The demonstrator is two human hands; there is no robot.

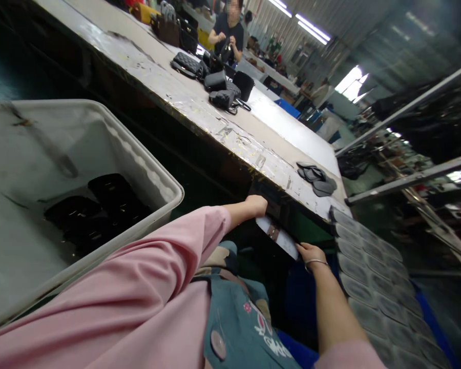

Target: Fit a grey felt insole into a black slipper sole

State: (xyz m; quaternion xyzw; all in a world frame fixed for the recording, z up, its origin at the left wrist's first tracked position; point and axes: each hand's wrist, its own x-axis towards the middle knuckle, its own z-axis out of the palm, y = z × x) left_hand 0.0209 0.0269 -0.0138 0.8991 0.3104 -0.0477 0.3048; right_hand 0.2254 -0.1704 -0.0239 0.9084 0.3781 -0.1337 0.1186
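Between my two hands is a flat pale panel (286,243) with a rounded end and a brown patch across its middle; its exact kind cannot be made out. My left hand (256,205) is closed at its upper left end, most of the fingers hidden. At the lower right end, my right hand (311,253), with a bangle at the wrist, pinches the panel's edge with the thumb on top. Both hands are low, just in front of the long worktable's edge (234,148).
On my left stands a large pale bin (138,138) with black pieces (113,197) inside. Black bags (225,84) and a stack of dark flat pieces (318,179) lie on the table. Rows of grey rounded pieces (369,266) are at right. A person (228,36) works across the table.
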